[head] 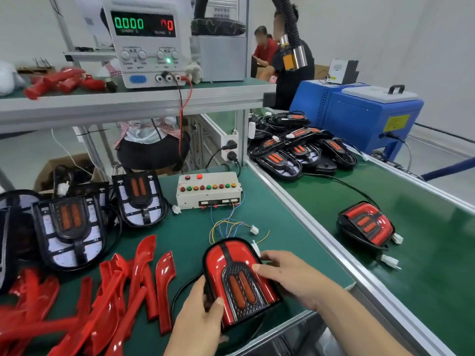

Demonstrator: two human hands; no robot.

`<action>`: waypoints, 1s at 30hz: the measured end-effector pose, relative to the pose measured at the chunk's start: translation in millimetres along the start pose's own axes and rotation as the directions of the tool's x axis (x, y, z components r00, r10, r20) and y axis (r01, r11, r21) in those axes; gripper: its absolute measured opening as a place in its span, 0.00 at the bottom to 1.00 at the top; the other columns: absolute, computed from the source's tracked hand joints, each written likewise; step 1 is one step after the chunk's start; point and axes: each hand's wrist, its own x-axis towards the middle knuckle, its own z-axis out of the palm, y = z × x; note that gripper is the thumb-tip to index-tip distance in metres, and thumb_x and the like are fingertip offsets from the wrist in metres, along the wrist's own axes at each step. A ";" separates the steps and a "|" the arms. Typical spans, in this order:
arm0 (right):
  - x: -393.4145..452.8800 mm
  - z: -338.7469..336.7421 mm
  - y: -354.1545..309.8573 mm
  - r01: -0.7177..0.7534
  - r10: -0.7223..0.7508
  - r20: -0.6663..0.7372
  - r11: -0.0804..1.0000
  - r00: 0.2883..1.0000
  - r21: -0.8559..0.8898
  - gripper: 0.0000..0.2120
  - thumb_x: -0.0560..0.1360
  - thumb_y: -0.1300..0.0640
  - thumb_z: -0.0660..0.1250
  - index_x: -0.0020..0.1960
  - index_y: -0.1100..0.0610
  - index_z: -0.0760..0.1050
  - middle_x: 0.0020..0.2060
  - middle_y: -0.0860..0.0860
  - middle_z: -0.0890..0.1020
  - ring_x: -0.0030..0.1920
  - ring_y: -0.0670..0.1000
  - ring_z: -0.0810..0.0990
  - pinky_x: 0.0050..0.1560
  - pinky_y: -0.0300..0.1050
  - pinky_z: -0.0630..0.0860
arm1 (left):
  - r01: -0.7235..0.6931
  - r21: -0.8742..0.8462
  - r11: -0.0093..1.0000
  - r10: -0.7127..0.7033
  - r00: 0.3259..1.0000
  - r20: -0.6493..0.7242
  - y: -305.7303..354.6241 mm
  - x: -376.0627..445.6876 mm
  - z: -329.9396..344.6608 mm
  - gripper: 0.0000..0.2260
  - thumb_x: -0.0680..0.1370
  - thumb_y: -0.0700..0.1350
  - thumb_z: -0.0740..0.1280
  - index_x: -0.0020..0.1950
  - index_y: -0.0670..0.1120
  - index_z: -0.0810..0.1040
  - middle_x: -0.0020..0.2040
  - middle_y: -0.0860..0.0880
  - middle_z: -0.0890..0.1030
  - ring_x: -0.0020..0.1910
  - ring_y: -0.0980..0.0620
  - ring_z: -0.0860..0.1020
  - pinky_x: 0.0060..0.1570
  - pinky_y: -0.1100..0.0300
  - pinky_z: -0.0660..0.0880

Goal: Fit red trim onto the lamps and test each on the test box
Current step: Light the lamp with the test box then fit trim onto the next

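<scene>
The lamp [239, 281] lay on the green matted bench [195, 232] near its front edge: glossy red trim around a black, textured centre with two orange oblong lenses. Its long axis ran front to back, rounded end toward the test box [208, 190]. The left hand [199, 322] gripped its near-left edge; fingers largely hidden. The right hand [288, 274] rested flat, fingers straight, on its right side.
</scene>
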 end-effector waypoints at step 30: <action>-120.9 -197.8 35.7 0.619 0.374 -0.784 0.482 0.495 0.620 0.11 0.81 0.62 0.68 0.62 0.60 0.74 0.60 0.60 0.83 0.47 0.55 0.85 0.44 0.52 0.80 | -0.640 0.188 0.745 0.599 0.766 0.233 43.0 1.4 50.8 0.08 0.80 0.46 0.69 0.47 0.60 0.81 0.51 0.75 0.77 0.54 0.71 0.75 0.47 0.77 0.69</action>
